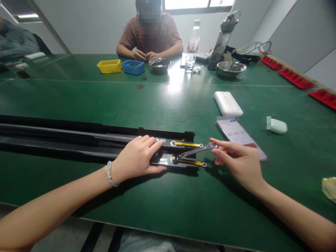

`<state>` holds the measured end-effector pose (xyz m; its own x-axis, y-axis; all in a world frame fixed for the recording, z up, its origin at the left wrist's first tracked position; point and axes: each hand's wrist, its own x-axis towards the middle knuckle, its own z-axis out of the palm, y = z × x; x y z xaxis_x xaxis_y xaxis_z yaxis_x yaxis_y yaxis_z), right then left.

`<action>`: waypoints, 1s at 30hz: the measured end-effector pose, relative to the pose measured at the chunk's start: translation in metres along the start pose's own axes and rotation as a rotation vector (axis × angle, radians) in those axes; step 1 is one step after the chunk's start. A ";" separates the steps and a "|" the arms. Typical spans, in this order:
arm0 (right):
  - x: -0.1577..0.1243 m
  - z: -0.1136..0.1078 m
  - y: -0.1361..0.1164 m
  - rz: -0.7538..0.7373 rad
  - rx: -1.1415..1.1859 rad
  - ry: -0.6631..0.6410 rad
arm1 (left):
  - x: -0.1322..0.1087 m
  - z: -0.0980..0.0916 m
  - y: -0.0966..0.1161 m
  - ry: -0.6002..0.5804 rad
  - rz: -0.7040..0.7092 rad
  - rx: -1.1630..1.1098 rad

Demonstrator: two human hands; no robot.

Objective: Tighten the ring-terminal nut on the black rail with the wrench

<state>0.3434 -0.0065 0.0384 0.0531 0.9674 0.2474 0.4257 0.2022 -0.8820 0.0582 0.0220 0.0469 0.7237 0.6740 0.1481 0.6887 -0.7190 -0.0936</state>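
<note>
A long black rail [78, 138] lies across the green table, its right end near the middle. My left hand [138, 157] rests flat on that end, fingers spread over it, pressing it down. Two yellow strips with metal eyelets [187, 144] sit on the rail's end. My right hand [236, 159] pinches the outer end of a small silver wrench [195, 151]. The wrench's other end sits on a bolt at the rail's near edge.
A phone showing a timer [240, 136] and a white box [228, 103] lie right of the rail. A white oval object [278, 126] sits further right. Across the table a person sits behind yellow [109, 66] and blue bins [133, 67], metal bowls and bottles. Red trays line the right edge.
</note>
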 end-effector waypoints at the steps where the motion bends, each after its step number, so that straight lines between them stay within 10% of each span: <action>1: 0.002 0.001 0.000 0.018 -0.006 -0.002 | 0.001 0.000 -0.001 -0.001 -0.002 -0.002; 30: 0.008 -0.006 -0.008 -0.241 0.011 -0.127 | 0.019 0.005 -0.009 0.150 0.102 0.177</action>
<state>0.3457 -0.0016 0.0495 -0.1630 0.9023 0.3992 0.4024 0.4302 -0.8081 0.0659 0.0424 0.0455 0.7845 0.5574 0.2719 0.6189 -0.7321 -0.2847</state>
